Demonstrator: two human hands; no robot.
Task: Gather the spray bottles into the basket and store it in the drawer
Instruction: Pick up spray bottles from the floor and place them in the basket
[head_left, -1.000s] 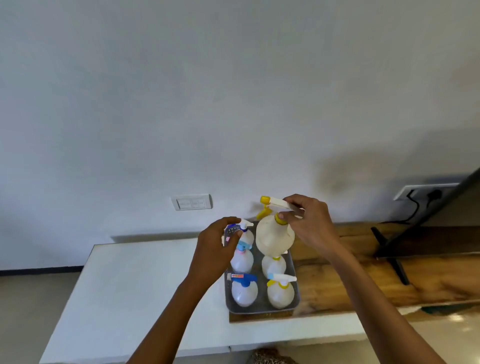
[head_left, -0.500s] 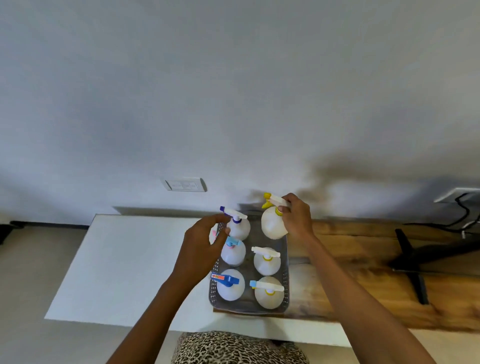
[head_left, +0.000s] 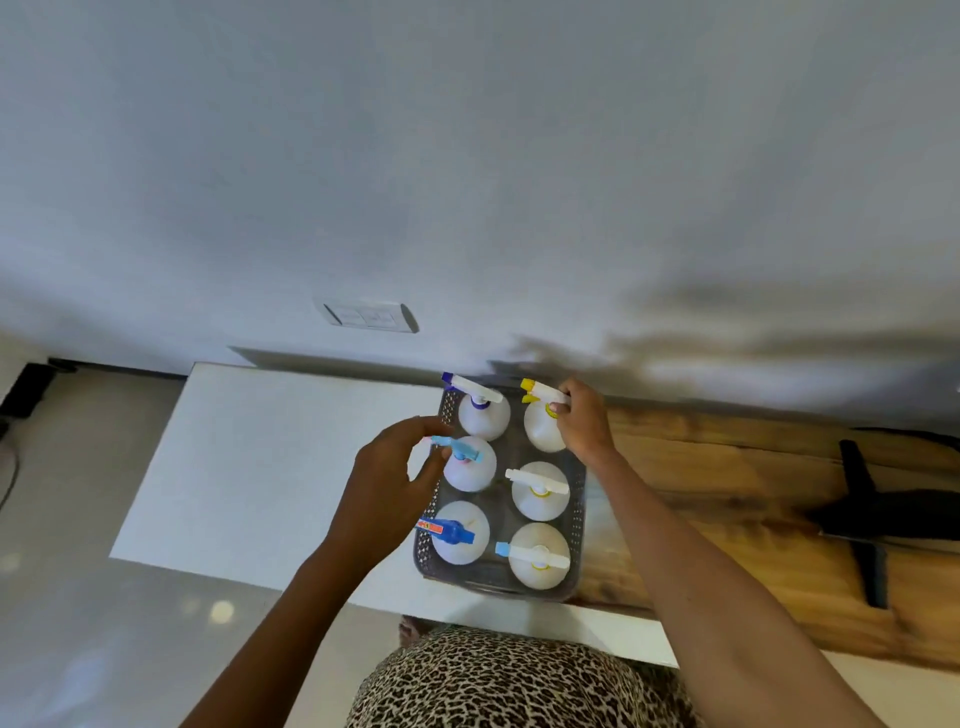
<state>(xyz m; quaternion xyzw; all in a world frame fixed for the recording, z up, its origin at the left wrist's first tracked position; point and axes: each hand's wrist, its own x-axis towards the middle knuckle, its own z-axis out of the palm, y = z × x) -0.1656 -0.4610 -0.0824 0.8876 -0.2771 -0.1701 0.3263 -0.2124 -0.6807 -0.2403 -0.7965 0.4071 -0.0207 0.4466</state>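
A white desk (head_left: 270, 467) runs beneath both hands and off to the left of them, with a wooden slab (head_left: 727, 499) lying on it to the right of the right hand. Between the two forearms sits a grey perforated basket (head_left: 581, 525), resting partly on the white surface and partly on the wood. It holds six white spray bottles standing upright in two columns of three. In the column nearer the left hand (head_left: 387, 488) are a purple-nozzled bottle (head_left: 483, 413) at the far end, a light-blue-triggered bottle (head_left: 467, 467) in the middle and a dark-blue-headed bottle (head_left: 460, 532) nearest the person. In the column under the right hand (head_left: 584, 418) are a yellow-nozzled bottle (head_left: 540, 428) at the far end, a white-and-yellow one (head_left: 540, 491) in the middle and a bottle with a pale blue tip (head_left: 537, 556) at the near end. The right hand is closed around the trigger head of the yellow-nozzled bottle, fingers curled over its neck. The left hand is half open, its fingertips at the nozzle of the light-blue-triggered bottle; whether it grips it cannot be told.
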